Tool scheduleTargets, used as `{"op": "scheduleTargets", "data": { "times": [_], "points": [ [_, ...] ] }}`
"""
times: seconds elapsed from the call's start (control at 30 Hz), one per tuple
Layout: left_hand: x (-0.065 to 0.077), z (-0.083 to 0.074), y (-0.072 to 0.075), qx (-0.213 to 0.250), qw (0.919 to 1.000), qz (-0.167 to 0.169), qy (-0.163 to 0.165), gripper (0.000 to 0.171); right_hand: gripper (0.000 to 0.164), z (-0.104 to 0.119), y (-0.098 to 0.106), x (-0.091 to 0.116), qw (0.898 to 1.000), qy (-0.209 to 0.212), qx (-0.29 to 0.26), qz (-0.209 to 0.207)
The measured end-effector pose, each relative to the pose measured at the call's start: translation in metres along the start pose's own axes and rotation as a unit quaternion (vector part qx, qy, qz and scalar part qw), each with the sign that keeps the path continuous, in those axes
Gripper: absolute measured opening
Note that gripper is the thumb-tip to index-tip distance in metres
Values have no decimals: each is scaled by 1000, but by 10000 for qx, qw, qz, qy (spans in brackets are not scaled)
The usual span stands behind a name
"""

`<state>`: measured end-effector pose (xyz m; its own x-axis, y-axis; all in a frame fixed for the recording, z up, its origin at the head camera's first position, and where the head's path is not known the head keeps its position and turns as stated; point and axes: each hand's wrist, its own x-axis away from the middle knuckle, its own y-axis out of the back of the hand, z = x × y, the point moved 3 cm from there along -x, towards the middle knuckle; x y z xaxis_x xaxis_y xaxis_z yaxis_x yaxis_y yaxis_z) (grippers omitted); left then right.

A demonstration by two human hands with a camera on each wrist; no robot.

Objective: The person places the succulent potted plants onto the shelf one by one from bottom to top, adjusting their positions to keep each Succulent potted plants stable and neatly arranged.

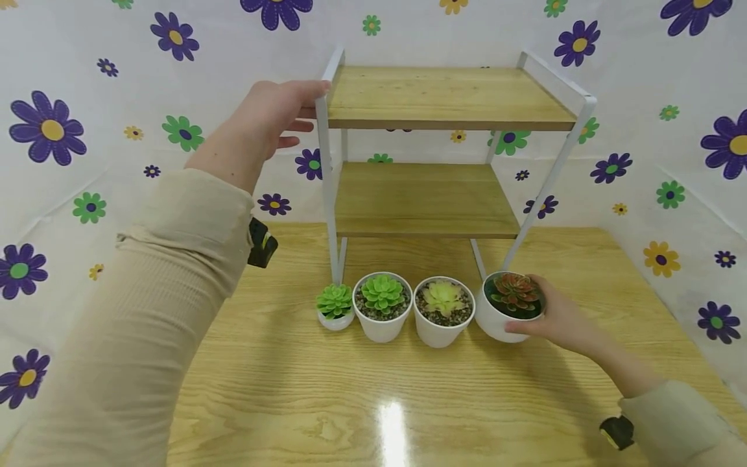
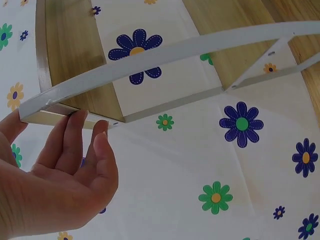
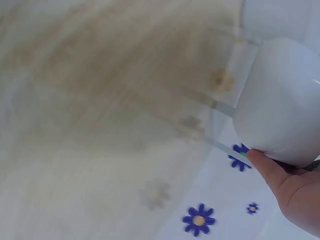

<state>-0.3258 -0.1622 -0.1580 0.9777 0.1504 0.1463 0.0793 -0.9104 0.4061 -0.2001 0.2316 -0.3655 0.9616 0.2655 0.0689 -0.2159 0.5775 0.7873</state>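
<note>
My left hand (image 1: 271,117) grips the upper left corner of a two-tier shelf rack (image 1: 449,120) with wooden boards and a white metal frame. Up close in the left wrist view, fingers (image 2: 70,142) curl in beneath the frame's corner. At the right, my right hand (image 1: 560,318) holds a white pot (image 1: 496,324) containing a reddish-green succulent (image 1: 515,290), its thumb on the front side. The right wrist view shows this pot (image 3: 280,105) from the side. Whether its base touches the table cannot be told.
Left of the held pot, in a row before the rack, stand a yellow-green succulent (image 1: 443,297), a green succulent (image 1: 382,293) and a smaller green one (image 1: 334,301), all in white pots. They stand on a wooden table (image 1: 327,395). A flower-patterned cloth (image 1: 222,39) hangs behind and at the sides.
</note>
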Motion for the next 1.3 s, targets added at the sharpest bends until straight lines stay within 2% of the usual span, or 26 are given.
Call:
{"op": "scheduleTargets", "data": {
  "times": [0.1,0.17,0.37,0.57,0.67,0.83,0.9,1.0,1.3],
  "points": [
    [-15,2,1,-95,9999,39,-11,52,101,7,13,4,9999,112,40,-11],
    [-17,3,1,-156,9998,74,-13,53,100,12,21,6,9998,184,24,-5],
    [-16,2,3,-99,9999,44,41,54,99,34,44,9,9995,232,181,-102],
    [-11,0,3,-36,10000,-32,36,54,92,55,64,8,9997,199,100,-132],
    [1,-4,2,44,10000,-57,37,50,92,65,72,7,9992,229,231,-230],
    [46,-18,-3,-10,10000,-13,-4,49,93,85,81,1,9981,230,420,-382],
    [57,-21,-4,-79,10000,1,-34,49,94,94,83,-2,9981,163,454,-378],
    [62,-23,-5,-62,10000,5,-27,49,97,109,83,-11,9985,119,408,-337],
    [62,-20,-7,-31,10000,-13,-11,50,104,146,73,-45,9990,121,52,-428]
  ]
}}
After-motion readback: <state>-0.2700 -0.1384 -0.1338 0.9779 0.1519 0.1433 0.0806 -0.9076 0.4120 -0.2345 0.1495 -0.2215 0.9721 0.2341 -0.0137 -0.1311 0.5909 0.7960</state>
